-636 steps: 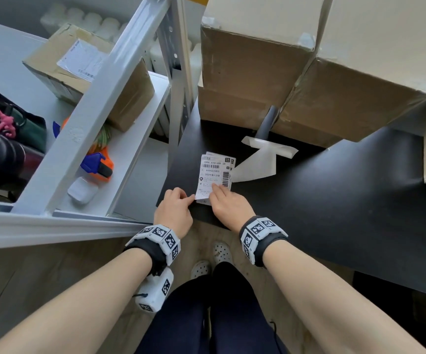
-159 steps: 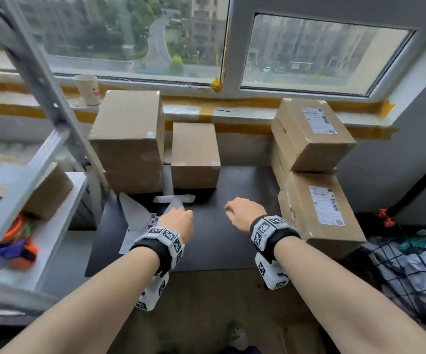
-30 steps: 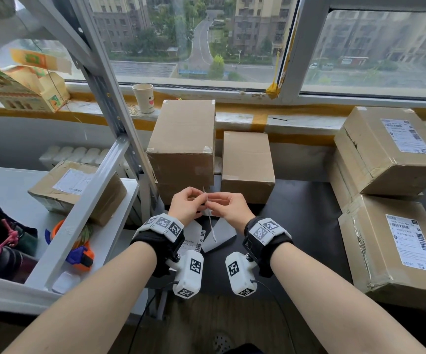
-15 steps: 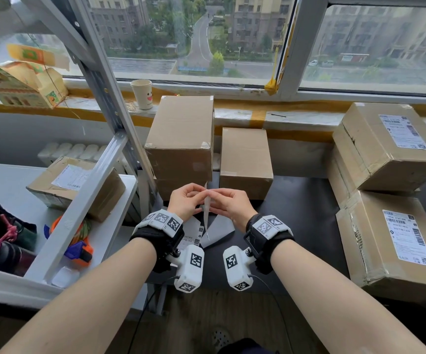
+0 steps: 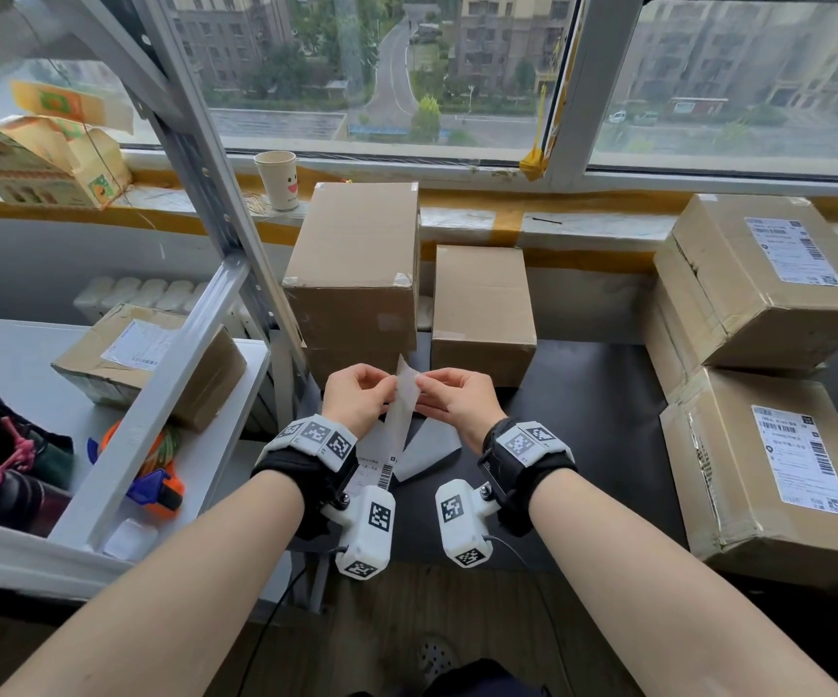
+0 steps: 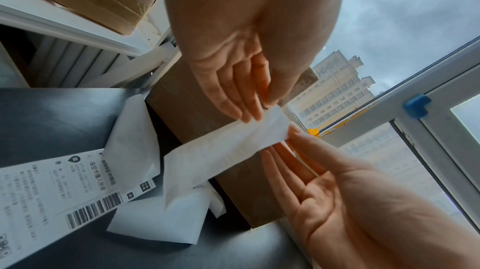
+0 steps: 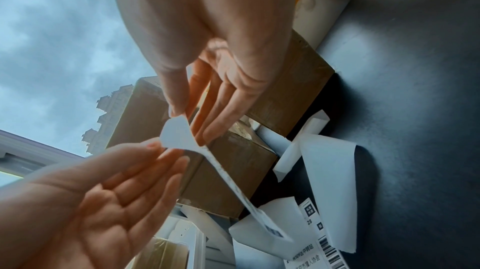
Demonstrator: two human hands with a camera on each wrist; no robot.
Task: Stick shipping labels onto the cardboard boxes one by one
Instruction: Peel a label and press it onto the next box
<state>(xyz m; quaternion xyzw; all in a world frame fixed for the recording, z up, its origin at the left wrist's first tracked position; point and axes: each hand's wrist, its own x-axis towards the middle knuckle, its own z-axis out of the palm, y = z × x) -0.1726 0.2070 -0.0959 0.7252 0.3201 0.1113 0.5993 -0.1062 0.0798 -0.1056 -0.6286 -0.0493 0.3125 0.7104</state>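
Observation:
Above the black table (image 5: 603, 394), both hands hold one white shipping label (image 5: 405, 397) upright. My left hand (image 5: 381, 394) pinches its top edge from the left and my right hand (image 5: 429, 392) pinches it from the right. In the left wrist view the left hand (image 6: 259, 109) pinches the end of the label (image 6: 228, 146). In the right wrist view the right hand (image 7: 187, 115) holds a curled corner of the label (image 7: 176, 136), with the left fingertips (image 7: 166, 150) just below. Behind the hands stand two plain boxes, one tall (image 5: 356, 274) and one smaller (image 5: 482, 314).
Loose printed labels (image 5: 374, 467) and white backing sheets (image 5: 429, 450) lie on the table under the hands. Two labelled boxes (image 5: 759, 284) (image 5: 779, 470) are stacked at the right. A metal shelf (image 5: 235, 435) at the left holds another labelled box (image 5: 150, 364). A paper cup (image 5: 278, 181) stands on the sill.
About five seconds ago both hands were bare over the table; now they pinch a label. In the last second its top has spread and turned from edge-on to partly facing me.

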